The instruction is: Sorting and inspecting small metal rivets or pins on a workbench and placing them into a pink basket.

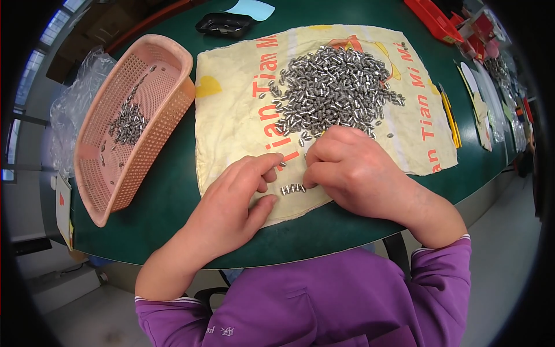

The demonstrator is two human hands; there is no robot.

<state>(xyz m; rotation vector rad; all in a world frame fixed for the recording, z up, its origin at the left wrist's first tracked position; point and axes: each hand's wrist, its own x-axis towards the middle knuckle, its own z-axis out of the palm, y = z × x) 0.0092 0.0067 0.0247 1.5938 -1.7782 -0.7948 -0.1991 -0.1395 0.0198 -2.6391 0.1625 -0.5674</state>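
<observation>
Small silvery barrel-shaped metal pieces (pixel 335 87) form a large heap on a cream printed cloth (pixel 231 127). Closer to me, several of them stand side by side in a short row (pixel 293 189). My left hand (pixel 234 194) is left of this row, its fingers bent and the thumb held apart from them. One loose metal piece (pixel 282 164) touches or lies just beside its index fingertip. My right hand (pixel 352 170) is curled at the heap's near edge, with its thumb tip at the row's right end. Whatever its fingertips pinch is hidden under the hand.
A pink perforated plastic basket (pixel 167 124) at the left contains more metal pieces. Behind the cloth is a black tray (pixel 224 24). Yellow-handled tools (pixel 451 118) lie right of the cloth, and a red bin (pixel 433 20) stands far right. Clear plastic bags (pixel 78 104) sit beyond the basket.
</observation>
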